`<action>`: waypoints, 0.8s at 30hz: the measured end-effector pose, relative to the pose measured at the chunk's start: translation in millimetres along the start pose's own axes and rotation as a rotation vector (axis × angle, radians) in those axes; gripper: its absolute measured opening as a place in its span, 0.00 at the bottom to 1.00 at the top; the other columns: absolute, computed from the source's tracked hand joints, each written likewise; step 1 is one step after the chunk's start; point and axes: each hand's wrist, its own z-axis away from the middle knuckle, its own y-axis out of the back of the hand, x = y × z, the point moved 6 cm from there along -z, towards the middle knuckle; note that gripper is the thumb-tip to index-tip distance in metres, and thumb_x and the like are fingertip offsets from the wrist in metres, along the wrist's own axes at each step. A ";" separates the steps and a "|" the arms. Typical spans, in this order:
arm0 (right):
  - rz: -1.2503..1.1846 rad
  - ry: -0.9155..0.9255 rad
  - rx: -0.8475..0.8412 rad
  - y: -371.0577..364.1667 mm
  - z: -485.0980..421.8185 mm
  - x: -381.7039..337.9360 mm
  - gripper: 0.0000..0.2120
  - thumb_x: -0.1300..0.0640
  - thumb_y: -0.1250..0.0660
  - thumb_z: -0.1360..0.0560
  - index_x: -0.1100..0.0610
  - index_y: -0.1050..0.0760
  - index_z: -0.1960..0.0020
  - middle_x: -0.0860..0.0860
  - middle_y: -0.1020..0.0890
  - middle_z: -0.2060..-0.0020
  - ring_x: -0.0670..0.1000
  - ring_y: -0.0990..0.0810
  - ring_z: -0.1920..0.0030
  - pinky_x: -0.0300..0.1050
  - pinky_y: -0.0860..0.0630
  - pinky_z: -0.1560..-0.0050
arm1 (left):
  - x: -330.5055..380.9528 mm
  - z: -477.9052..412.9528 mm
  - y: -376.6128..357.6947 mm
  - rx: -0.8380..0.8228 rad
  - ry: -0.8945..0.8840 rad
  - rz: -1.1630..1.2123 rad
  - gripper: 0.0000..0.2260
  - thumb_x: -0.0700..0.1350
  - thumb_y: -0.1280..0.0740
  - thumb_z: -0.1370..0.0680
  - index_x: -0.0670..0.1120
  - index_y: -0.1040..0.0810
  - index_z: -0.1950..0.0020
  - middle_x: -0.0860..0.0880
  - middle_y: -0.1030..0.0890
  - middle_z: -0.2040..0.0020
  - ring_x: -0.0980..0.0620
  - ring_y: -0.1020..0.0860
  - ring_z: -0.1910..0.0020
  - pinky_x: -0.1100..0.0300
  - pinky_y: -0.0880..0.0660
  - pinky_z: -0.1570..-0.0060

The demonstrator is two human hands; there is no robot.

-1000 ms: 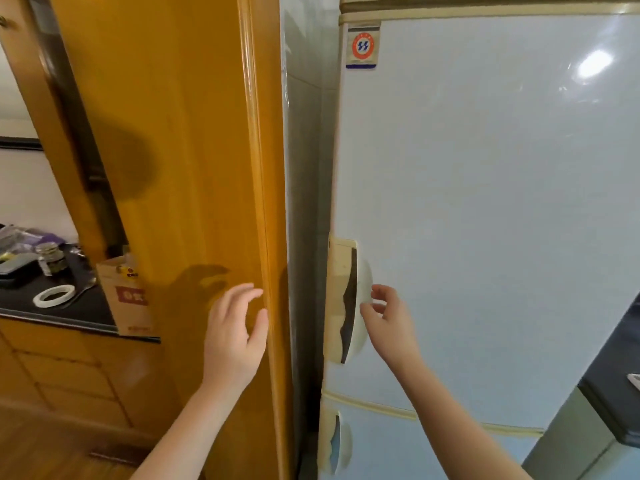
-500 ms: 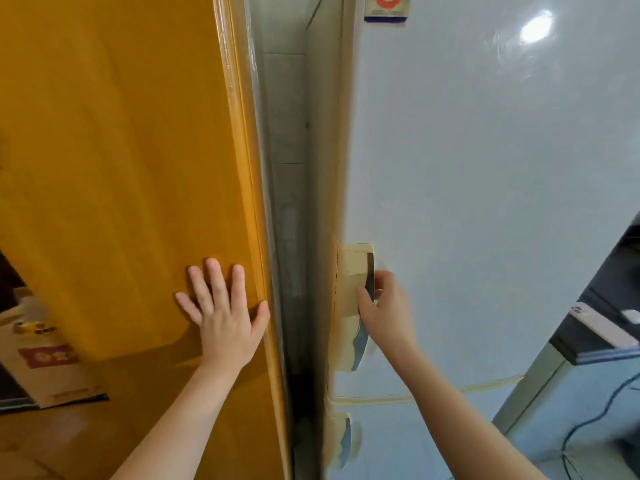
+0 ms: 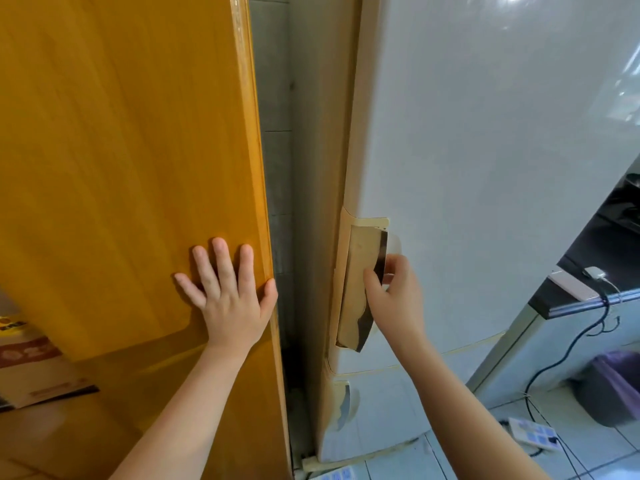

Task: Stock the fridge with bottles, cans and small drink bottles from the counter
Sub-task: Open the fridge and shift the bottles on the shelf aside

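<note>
Left hand [image 3: 228, 299] flat on the orange wooden panel [image 3: 121, 150], fingers spread, thumb at the panel's edge. Right hand [image 3: 398, 299] grips the upper handle [image 3: 356, 258] of the white fridge [image 3: 485, 150] — fingers curled into the recess, thumb on the handle's front. Fridge door closed; the fridge stands just right of the panel, with a narrow gap between.

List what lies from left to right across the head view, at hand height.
From the left: cardboard box → left hand, flat on the wooden door → tiled wall gap → fridge handle → right hand gripping it → black counter.
</note>
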 end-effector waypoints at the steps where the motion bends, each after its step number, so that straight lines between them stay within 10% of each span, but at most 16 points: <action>1: -0.021 -0.002 0.040 4.7 8.1 0.7 0.08 0.51 0.36 0.24 0.42 0.34 0.56 0.41 0.25 0.59 0.40 0.25 0.58 0.30 0.33 0.65 | 0.1 0.0 -0.2 -0.001 0.001 0.003 0.33 0.60 0.43 0.22 0.45 0.48 0.23 0.38 0.44 0.26 0.39 0.57 0.23 0.34 0.56 0.31; 4: -0.041 -0.007 0.182 19.1 36.9 4.1 0.13 0.44 0.32 0.30 0.42 0.34 0.53 0.41 0.27 0.56 0.42 0.25 0.55 0.33 0.31 0.61 | 0.8 -0.2 0.7 -0.006 0.005 0.013 0.33 0.60 0.41 0.22 0.45 0.46 0.23 0.37 0.42 0.27 0.34 0.49 0.26 0.28 0.44 0.37; 9: 0.067 -0.038 0.464 39.6 75.7 11.0 0.49 0.36 0.23 0.46 0.41 0.48 0.34 0.35 0.42 0.46 0.40 0.36 0.42 0.40 0.35 0.41 | 2.1 -2.4 6.6 -0.060 -0.007 -0.008 0.33 0.60 0.40 0.22 0.43 0.44 0.24 0.36 0.42 0.27 0.30 0.41 0.29 0.27 0.40 0.40; 14: 0.133 0.058 0.728 80.8 111.4 13.7 0.43 0.47 0.22 0.44 0.49 0.43 0.37 0.43 0.39 0.43 0.48 0.35 0.41 0.46 0.32 0.42 | 13.4 1.2 22.8 -0.140 0.124 0.227 0.28 0.58 0.42 0.22 0.45 0.38 0.26 0.37 0.43 0.24 0.34 0.47 0.26 0.39 0.54 0.28; 24: 0.223 0.163 0.887 200.6 181.6 54.2 0.33 0.50 0.35 0.41 0.59 0.33 0.38 0.56 0.29 0.46 0.48 0.33 0.44 0.36 0.33 0.48 | 148.8 41.4 48.1 -0.544 -0.077 0.957 0.19 0.37 0.30 0.28 0.42 0.27 0.38 0.43 0.32 0.33 0.45 0.37 0.32 0.52 0.38 0.34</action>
